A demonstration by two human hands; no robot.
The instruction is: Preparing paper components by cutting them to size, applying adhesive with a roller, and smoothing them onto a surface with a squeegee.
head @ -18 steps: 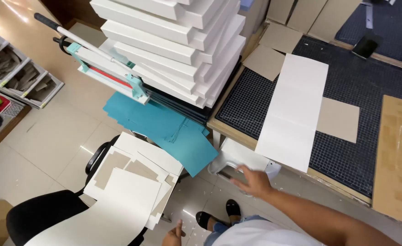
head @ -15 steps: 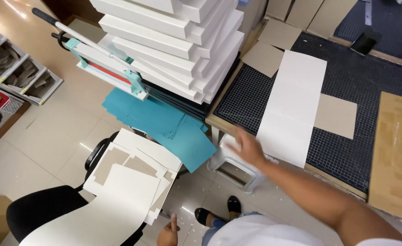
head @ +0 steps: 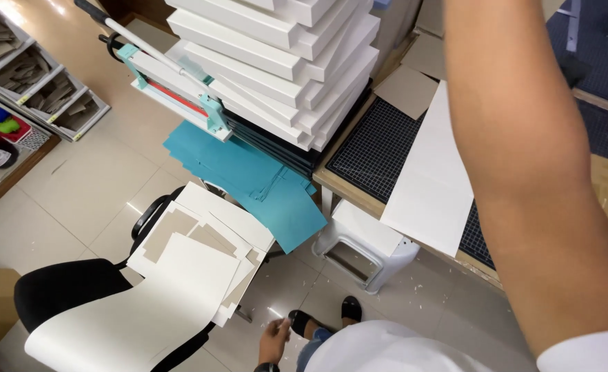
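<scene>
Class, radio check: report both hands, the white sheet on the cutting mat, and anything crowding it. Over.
Left hand low by the knee, empty. Right hand out of frame, only the forearm shows. White sheet flat on the cutting mat, overhanging the edge. Stack of white boxes close beside.

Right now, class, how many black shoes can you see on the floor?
2. One black shoe sits just right of the left hand; the other black shoe is further right, below the white stool. Clothing partly hides both.
</scene>
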